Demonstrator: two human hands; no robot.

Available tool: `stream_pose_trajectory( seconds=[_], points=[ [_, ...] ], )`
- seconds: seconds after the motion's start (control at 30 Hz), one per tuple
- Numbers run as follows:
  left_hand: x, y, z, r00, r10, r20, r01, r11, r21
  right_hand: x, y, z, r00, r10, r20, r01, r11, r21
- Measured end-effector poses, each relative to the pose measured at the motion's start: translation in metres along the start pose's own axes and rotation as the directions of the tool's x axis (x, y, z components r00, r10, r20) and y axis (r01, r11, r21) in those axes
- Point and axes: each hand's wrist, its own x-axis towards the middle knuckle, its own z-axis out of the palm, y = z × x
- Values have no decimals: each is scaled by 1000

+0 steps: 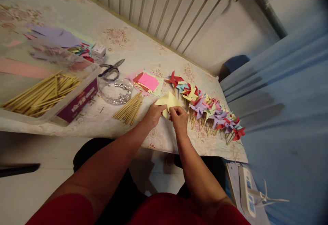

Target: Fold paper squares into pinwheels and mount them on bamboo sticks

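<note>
A pale yellow paper pinwheel [168, 100] with folded blades is held up over the table between my two hands. My left hand [155, 113] closes on its left side, thumb on the paper. Fingers of my right hand [178, 115] pinch together at its lower right; whether they also hold something small is hidden. Just left of my left hand lies a fan of thin wooden sticks [130, 108]. Behind it is a stack of coloured paper squares [148, 81]. To the right lie many finished pinwheels on sticks [200, 107], in red, purple, yellow and blue.
A round clear dish [109, 95] holds small shiny pieces. Scissors [110, 70] lie at its back edge. A clear plastic box [84, 81] with more sticks stands at left, small white boxes [98, 51] behind it. A power strip [246, 191] sits at lower right, beside a blue curtain [289, 115].
</note>
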Motion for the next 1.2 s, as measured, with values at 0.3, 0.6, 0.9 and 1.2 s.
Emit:
stream_pose_trajectory(
  seconds=[0.3, 0.6, 0.9, 1.2],
  points=[
    [-1, -1, 0, 999, 11, 31, -11, 1000, 14, 2, -2, 5, 994, 60, -86, -63, 997, -37],
    [1, -4, 0, 1000, 12, 6, -12, 1000, 15, 3, 0, 6, 992, 53, -117, -67, 991, -117],
    [0, -2, 0, 1000, -9, 12, 9, 1000, -1, 4, 5, 7, 992, 66, -111, -79, 990, -117],
    [0, -2, 1, 999, -38, -10, 38, 999, 18, 5, 7, 7, 992, 70, -101, -81, 991, -108]
  ],
)
